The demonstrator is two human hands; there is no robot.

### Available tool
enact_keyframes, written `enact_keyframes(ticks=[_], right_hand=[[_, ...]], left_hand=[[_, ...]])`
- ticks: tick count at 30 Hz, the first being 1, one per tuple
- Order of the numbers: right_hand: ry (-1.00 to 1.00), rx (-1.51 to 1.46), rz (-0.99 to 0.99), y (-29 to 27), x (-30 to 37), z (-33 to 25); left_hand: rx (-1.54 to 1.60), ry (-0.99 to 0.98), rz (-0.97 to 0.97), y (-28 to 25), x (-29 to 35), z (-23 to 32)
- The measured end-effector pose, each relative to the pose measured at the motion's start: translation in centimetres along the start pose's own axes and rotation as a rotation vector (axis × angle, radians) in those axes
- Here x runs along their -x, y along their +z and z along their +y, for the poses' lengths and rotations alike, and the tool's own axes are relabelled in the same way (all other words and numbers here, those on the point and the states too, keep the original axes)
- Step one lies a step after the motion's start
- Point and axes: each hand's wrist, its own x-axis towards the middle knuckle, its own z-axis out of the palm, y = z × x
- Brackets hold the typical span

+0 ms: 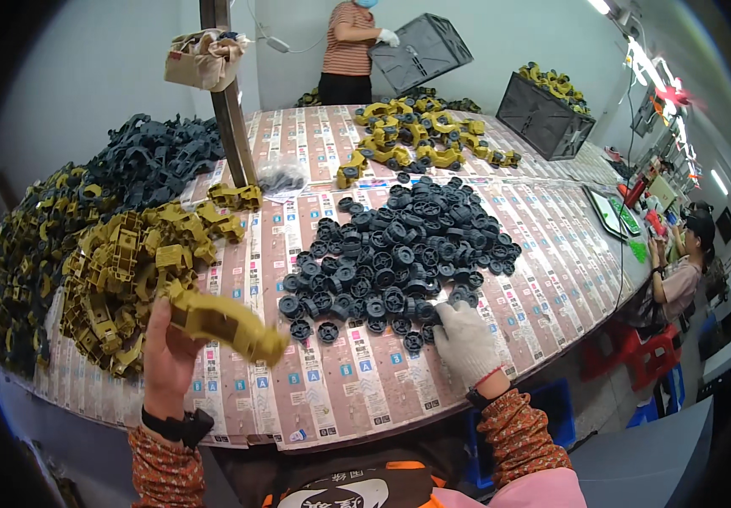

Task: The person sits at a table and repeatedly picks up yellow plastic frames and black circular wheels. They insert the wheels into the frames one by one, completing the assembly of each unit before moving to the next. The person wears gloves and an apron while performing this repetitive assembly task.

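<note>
My bare left hand [171,356] grips a yellow plastic toy car body [226,323], held tilted above the table; its far end is smeared by motion. Beside that hand lies a heap of similar yellow car bodies [103,313]. My right hand [467,339], in a white knit glove, reaches down to the near right edge of a pile of black toy wheels [408,237]. Its fingers are bent together among the wheels, and their tips are too hidden to show what they pinch. A few loose wheels [327,331] lie at the pile's near edge.
Dark blue-grey parts [154,161] are heaped far left, near a metal post [228,127]. Yellow cars with wheels [420,135] lie across the table. A co-worker [350,51] tilts a black crate [420,52]; another crate [545,114] stands far right. Red stools [653,360] are at right.
</note>
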Motion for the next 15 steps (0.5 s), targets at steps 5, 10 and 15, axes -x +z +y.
enact_keyframes(ticks=[5, 10, 15], right_hand=[[-0.053, 0.007, 0.002, 0.4, 0.6, -0.5], [-0.158, -0.1, 0.127, 0.0, 1.8, -1.2], [-0.054, -0.021, 0.022, 1.0, 3.2, -2.2]], left_hand=[[0.23, -0.384, 0.096, -1.3, 1.9, -2.8], [0.296, -0.577, 0.237, -3.8, 2.5, -8.4], [0.211, -0.528, 0.176, -1.6, 4.0, -10.5]])
